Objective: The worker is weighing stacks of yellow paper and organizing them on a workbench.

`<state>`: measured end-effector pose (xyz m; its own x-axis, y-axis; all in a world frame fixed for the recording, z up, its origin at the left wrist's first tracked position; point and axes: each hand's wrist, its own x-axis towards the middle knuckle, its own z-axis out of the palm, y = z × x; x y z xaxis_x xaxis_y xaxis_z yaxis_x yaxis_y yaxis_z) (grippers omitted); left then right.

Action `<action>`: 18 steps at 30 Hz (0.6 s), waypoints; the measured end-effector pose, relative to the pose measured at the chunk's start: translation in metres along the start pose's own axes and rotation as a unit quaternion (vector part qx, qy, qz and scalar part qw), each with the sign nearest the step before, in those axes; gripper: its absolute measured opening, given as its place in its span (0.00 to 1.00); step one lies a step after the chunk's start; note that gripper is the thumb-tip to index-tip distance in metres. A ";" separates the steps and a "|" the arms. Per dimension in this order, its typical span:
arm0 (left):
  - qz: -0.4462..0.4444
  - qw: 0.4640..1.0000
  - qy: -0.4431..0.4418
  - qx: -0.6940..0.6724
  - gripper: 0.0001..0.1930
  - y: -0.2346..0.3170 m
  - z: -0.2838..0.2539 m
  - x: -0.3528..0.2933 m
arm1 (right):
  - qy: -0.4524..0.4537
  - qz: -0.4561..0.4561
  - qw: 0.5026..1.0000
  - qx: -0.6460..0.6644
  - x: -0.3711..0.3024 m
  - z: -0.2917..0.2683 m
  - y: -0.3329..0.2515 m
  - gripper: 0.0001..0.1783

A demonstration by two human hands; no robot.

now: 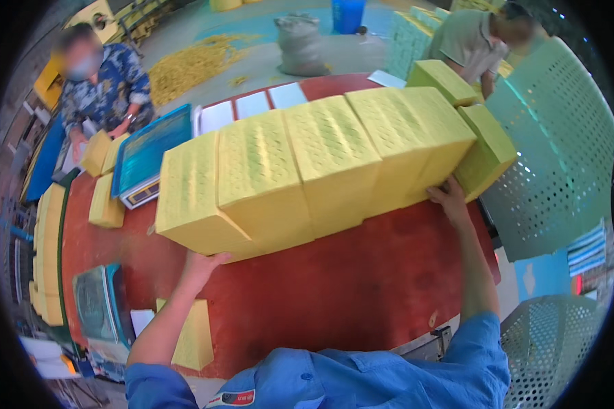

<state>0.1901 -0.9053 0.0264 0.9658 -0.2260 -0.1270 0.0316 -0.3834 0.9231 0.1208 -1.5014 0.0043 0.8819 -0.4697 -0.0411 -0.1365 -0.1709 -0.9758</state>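
A row of pale yellow blocks (314,170) stands on the red surface (320,293) before the person, slanting from lower left to upper right, its blocks pressed side by side with dimpled tops facing up. The left hand (203,266) is at the lower corner of the row's left end, partly open with the thumb stretched along the bottom edge; its other fingers are largely hidden, so how firmly it grips cannot be told. The right hand (450,198) is partly open too, fingers spread against the lower front near the row's right end; whether it bears any weight is unclear. Just beside that end stands another yellow block (486,151). Behind the row lie white pads (252,105), and near its left end sits a scale with a teal tray (153,150). A single yellow block (196,334) rests by the left forearm, near a teal-edged device (101,303). Across the surface, a co-worker in a camouflage jacket (109,85) has hands by smaller yellow blocks (102,151); another co-worker (467,44) bends at upper right, near a green perforated chair (549,150).
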 end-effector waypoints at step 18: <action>-0.059 0.997 0.045 0.033 0.21 0.006 -0.008 0.145 | 0.039 0.012 0.997 -0.062 0.136 0.056 -0.012 0.39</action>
<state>0.3324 -0.9336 0.0160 0.9757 -0.0955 -0.1970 0.1321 -0.4612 0.8774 0.2676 -1.5149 -0.0013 0.8408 -0.5398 -0.0417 -0.2156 -0.2632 -0.9403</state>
